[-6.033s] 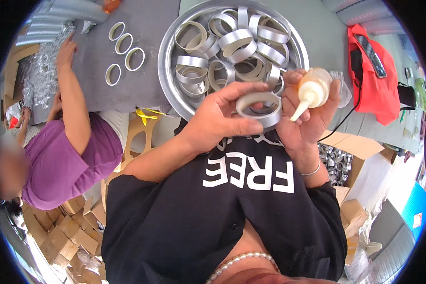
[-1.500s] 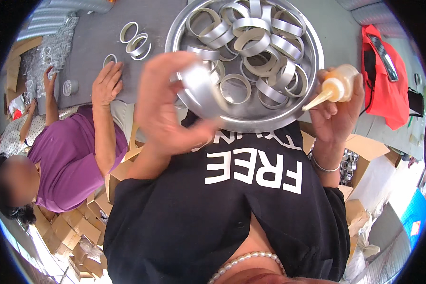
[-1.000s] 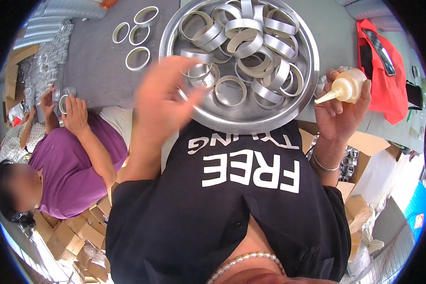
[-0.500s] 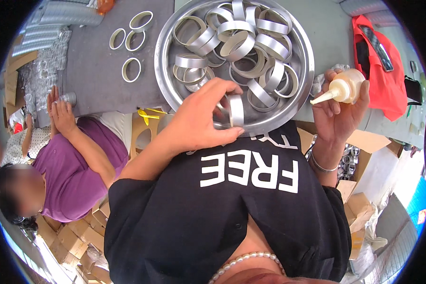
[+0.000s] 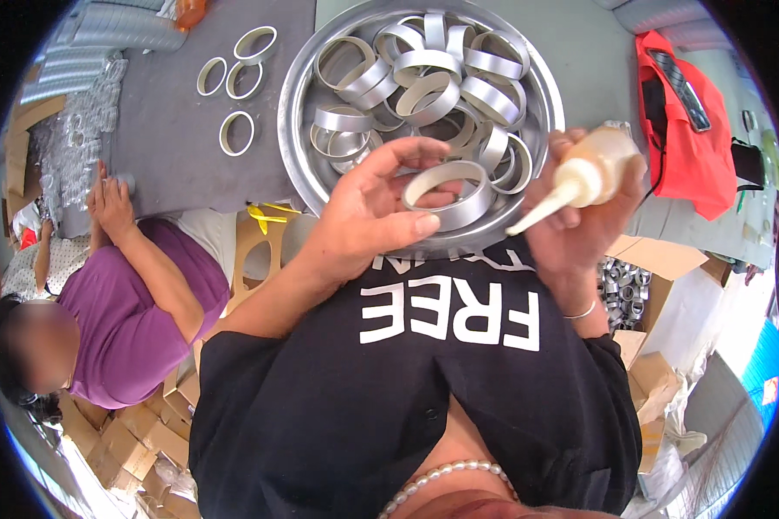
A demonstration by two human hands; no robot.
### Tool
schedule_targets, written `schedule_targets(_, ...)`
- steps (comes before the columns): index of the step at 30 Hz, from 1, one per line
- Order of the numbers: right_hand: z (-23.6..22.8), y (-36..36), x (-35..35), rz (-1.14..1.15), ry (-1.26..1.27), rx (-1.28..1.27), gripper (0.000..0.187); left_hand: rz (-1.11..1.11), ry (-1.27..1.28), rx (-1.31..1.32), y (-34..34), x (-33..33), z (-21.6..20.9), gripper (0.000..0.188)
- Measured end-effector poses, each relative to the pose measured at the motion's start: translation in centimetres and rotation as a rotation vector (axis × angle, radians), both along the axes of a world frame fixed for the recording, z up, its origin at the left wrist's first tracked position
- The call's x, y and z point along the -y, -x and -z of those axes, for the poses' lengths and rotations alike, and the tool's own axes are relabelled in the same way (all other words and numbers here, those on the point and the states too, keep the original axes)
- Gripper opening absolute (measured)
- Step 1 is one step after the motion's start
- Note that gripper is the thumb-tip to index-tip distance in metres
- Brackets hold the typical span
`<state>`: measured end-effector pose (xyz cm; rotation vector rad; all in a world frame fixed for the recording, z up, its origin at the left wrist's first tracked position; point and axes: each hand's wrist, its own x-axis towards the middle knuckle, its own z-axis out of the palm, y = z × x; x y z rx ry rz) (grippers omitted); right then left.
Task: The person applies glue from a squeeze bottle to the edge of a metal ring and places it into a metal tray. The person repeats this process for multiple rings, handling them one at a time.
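My left hand (image 5: 374, 203) holds a silver metal ring (image 5: 463, 212) over the near rim of a round steel tray, fingers inside the band and thumb in front. The ring is tilted, its opening facing up and toward the hand. In my right hand (image 5: 580, 221) is a squeeze bottle (image 5: 604, 166) with a pale pointed nozzle, tipped so that the nozzle points down and left at the ring. A gap separates the nozzle tip from the ring. Many similar rings (image 5: 492, 99) lie heaped in the steel tray (image 5: 298, 143).
Several rings (image 5: 236, 133) lie on the dark table at the far left, near stacked clear plastic pieces (image 5: 82, 130). A co-worker in purple (image 5: 138, 303) sits at the left. On the right are a red bag (image 5: 688, 130) and an open carton of small metal parts (image 5: 625, 290).
My right hand has brought the squeeze bottle leftward, nearer the ring. My left hand has turned the ring from nearly edge-on to a tilt that shows its opening.
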<state>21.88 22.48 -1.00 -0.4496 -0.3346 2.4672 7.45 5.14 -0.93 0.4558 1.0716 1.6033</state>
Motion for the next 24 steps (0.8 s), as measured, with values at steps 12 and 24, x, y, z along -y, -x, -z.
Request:
schedule_targets(12,0.5,0.1,-0.2,0.398,-0.605,0.078,0.065,0.014,0.048,0.284,0.3,-0.3,0.0,0.069)
schedule_targets(24,-1.7,-1.9,-1.2,0.282,-1.917,-0.127,0.08,0.137,0.169,0.276,0.5,0.4,-0.8,0.07)
